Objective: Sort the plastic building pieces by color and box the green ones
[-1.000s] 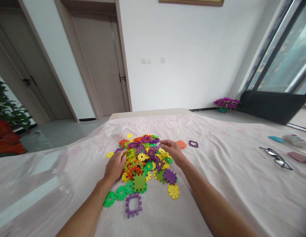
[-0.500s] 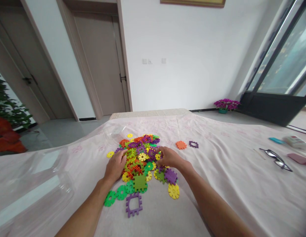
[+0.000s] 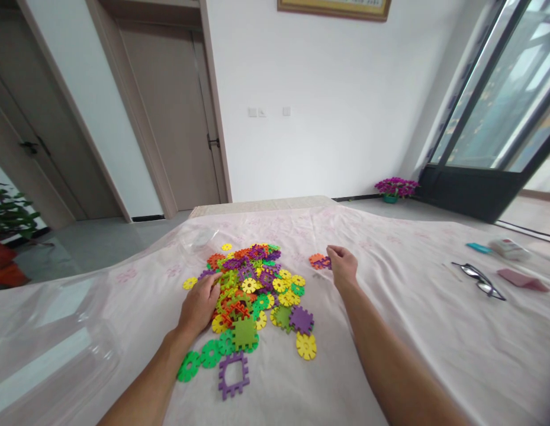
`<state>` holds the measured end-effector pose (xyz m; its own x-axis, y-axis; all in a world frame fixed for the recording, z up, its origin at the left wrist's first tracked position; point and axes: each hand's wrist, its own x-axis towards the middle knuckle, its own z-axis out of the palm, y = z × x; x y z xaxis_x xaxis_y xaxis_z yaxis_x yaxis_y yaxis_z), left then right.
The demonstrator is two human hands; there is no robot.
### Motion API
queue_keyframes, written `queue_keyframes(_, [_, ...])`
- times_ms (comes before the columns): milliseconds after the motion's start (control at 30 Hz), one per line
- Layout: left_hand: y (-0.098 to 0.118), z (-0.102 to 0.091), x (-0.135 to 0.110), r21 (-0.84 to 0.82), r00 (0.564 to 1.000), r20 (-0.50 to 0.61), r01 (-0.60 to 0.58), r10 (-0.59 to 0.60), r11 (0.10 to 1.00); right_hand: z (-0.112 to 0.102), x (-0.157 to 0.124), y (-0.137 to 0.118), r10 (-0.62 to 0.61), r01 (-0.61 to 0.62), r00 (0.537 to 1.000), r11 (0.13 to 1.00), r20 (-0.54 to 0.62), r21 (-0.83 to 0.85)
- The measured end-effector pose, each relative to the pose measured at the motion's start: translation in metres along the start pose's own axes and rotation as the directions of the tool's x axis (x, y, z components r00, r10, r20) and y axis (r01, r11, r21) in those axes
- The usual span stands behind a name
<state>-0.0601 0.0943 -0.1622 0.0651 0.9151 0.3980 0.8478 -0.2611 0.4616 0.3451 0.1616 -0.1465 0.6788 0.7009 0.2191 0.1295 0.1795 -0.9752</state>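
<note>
Beyond colourful pieces, illegible framed writing

The pale pink cloth bears a faint, rosier flower print (it shows best at left, beyond the clear plastic). On it, the pile mixes purple, yellow, orange, lime and bright green. At the pile's near side are an olive-green square, bright green discs and a purple frame; to the right, a purple square and a yellow disc. Farther right, a dark purple piece overlaps an orange disc. Far off at right, magenta flowers top a green pot.
</note>
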Motion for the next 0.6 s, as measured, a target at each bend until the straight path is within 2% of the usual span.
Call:
queue_keyframes(133, [0.000, 0.000, 0.000, 0.009, 1.000, -0.004, -0.005, 0.005, 1.000, -0.024, 0.025, 0.016, -0.038, 0.024, 0.972, 0.998, -0.233, -0.060])
queue_keyframes(233, [0.000, 0.000, -0.001, 0.013, 1.000, -0.007, -0.014, 0.014, 1.000, -0.039, 0.037, 0.024, -0.082, 0.047, 0.949, 0.992, -0.304, -0.119])
queue_keyframes(367, [0.001, 0.000, 0.000, 0.007, 1.000, 0.000, -0.013, 0.013, 1.000, -0.051, 0.040, 0.027, -0.085, 0.012, 0.942, 0.975, -0.326, -0.220])
queue_keyframes(467, [0.000, 0.001, 0.000, 0.004, 1.000, -0.002, -0.007, 0.007, 1.000, -0.051, 0.033, 0.020, -0.173, 0.059, 0.932, 0.940, -0.319, -0.337])
queue_keyframes(533, [-0.001, 0.001, 0.000, 0.003, 1.000, -0.003, -0.006, 0.006, 1.000, -0.045, 0.026, 0.013, -0.264, 0.145, 0.926, 0.909, -0.271, -0.391])
queue_keyframes(600, [-0.001, 0.001, 0.000, 0.003, 1.000, -0.002, -0.006, 0.006, 1.000, -0.035, 0.017, 0.004, -0.273, 0.205, 0.947, 0.918, -0.166, -0.340])
